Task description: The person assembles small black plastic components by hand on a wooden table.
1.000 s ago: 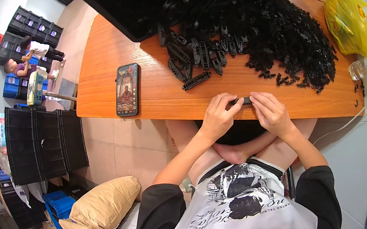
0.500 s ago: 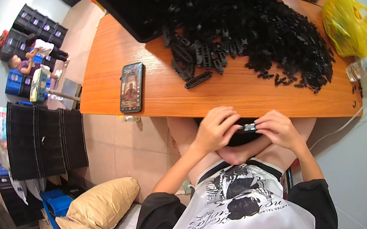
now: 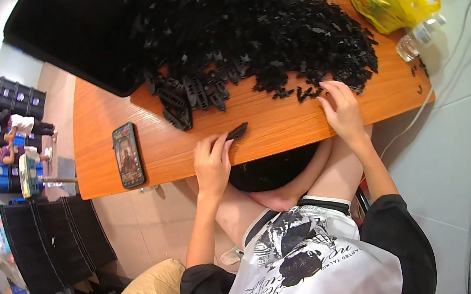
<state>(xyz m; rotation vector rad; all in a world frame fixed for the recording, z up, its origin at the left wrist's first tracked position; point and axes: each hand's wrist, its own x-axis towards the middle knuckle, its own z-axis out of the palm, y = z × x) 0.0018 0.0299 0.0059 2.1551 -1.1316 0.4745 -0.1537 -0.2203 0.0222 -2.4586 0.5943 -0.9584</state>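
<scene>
**A:** A curved wooden tabletop (image 3: pixel 287 124) spans the scene, with a large black bin (image 3: pixel 65 47) tilted at its far left side and a broad heap of tiny black pieces (image 3: pixel 321 30) spread beside it.

**B:** And how far along is the work?

**A:** Far from finished, by the look of it: the heap is deep. A smaller cluster of longer black parts (image 3: pixel 198 91) lies at its left edge; whether those are done or waiting cannot be told.

**B:** The person's hands?

**A:** The right hand (image 3: pixel 342 108) reaches to the heap's near edge, thumb and forefinger apart, no piece visibly between them; whether the fingertips touch any is unclear. The left hand (image 3: pixel 212 164), to the right of a phone (image 3: pixel 128 155), has its fingers clamped on one end of a slim black part (image 3: pixel 238 131).

**B:** Where is that part exactly?

**A:** Over the tabletop's near side, below the cluster, its free end pointing right and slightly away. It appears to be the only one in hand, and whether it is complete does not show.
</scene>
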